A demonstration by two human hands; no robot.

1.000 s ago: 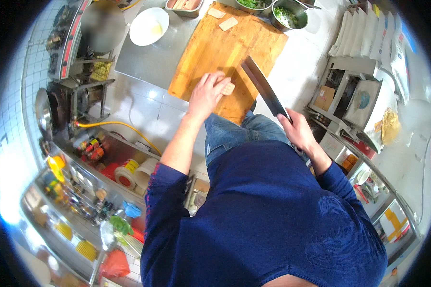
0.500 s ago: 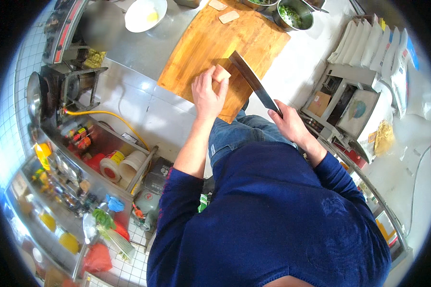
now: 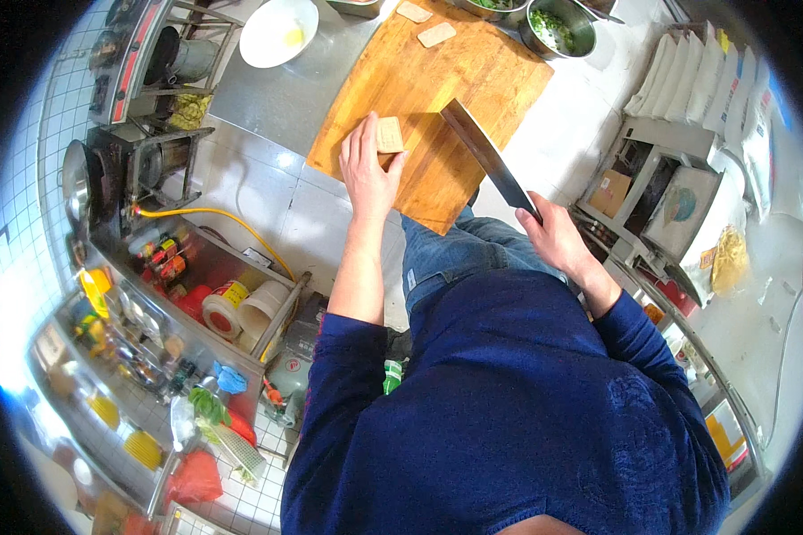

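Observation:
My left hand [image 3: 368, 171] has its fingers wrapped round a small tan-pink block of luncheon meat [image 3: 389, 135] at the left side of a wooden cutting board [image 3: 455, 85]. The block's flat, textured face shows upward. In my right hand [image 3: 555, 235] is the handle of a cleaver [image 3: 486, 156], its long dark blade slanting up and left over the board's right part. The blade is apart from the block. Two pale slices, one slice [image 3: 436, 35] nearer and another slice [image 3: 414, 12] beyond it, lie at the board's far end.
A white bowl [image 3: 278, 55] with something yellowish stands on the steel counter [image 3: 268, 98] at far left. A metal pot [image 3: 583, 43] of chopped greens sits beyond the board's far right corner. White packages [image 3: 687, 76] are stacked at right. A yellow hose [image 3: 219, 221] runs at left.
My left hand has moved left with the block and turned it, so its broad face now shows. The cleaver stays near its place over the board. A blurred grey shape at upper left is gone.

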